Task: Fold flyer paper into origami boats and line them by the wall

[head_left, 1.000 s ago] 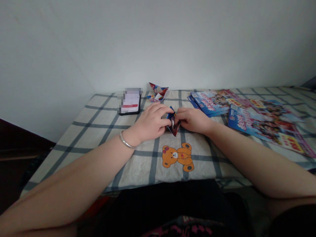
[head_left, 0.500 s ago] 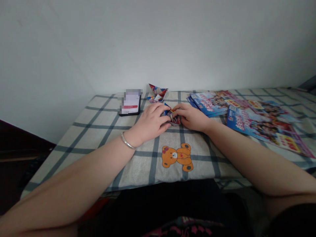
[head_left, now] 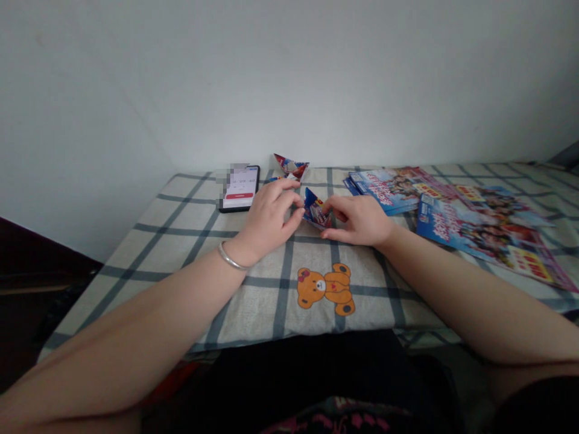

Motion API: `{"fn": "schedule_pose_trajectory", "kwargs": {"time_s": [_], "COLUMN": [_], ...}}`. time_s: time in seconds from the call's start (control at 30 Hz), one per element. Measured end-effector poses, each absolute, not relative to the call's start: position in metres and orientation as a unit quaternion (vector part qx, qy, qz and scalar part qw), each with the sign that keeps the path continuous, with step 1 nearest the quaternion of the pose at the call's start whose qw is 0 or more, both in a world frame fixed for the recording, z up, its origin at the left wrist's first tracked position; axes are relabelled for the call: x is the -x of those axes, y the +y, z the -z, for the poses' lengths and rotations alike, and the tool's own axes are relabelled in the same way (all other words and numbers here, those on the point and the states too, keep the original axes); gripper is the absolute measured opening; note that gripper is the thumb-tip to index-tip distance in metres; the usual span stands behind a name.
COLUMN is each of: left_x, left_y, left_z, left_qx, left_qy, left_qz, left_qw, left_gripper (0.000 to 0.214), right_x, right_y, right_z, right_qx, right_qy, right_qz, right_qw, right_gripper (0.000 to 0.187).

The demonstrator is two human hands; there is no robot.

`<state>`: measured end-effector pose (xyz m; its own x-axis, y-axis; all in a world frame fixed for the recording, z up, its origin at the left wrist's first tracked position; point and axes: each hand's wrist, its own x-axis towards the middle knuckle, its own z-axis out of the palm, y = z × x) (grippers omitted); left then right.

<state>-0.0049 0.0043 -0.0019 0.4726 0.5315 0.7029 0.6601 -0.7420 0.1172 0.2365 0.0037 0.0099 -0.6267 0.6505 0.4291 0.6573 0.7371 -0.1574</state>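
Note:
A small folded paper piece (head_left: 315,211), printed in blue and red, stands on the checked tablecloth between my hands, with a pointed corner upward. My right hand (head_left: 357,218) grips its right side, index finger on the paper and thumb low at its near edge. On the other side, my left hand (head_left: 275,211) is curved with fingers apart, the tips close to the paper's left edge; whether they touch it I cannot tell. Behind my left fingertips lies a folded paper boat (head_left: 292,167) in similar print, partly hidden by that hand.
A phone (head_left: 239,196) with a lit screen lies left of my left hand. Printed leaflets (head_left: 384,187) are stacked to the right, and more leaflets (head_left: 479,232) spread nearer my right forearm. The tablecloth (head_left: 181,253) has a bear print (head_left: 325,288). A wall rises behind.
My left hand has drawn slightly left off the folded paper, its fingers parting. My right hand has shifted a little right and its thumb now shows; more of the paper is visible.

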Motion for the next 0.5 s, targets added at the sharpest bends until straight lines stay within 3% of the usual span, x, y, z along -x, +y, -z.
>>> {"fn": "schedule_pose_trajectory", "kwargs": {"time_s": [0.27, 0.5], "left_x": [0.011, 0.012], "left_y": [0.017, 0.021], "left_z": [0.006, 0.008], "left_qx": [0.816, 0.804], "left_qy": [-0.390, -0.411], "left_qz": [0.423, 0.428], "left_qw": [0.061, 0.026], "left_gripper": [0.010, 0.014], "right_x": [-0.229, -0.230], "right_y": [0.003, 0.005], "right_z": [-0.007, -0.011], "right_qx": [0.461, 0.559], "right_qy": [-0.856, -0.787], "right_qz": [0.034, 0.036], "right_qw": [0.234, 0.259], "right_gripper": [0.021, 0.019]}}
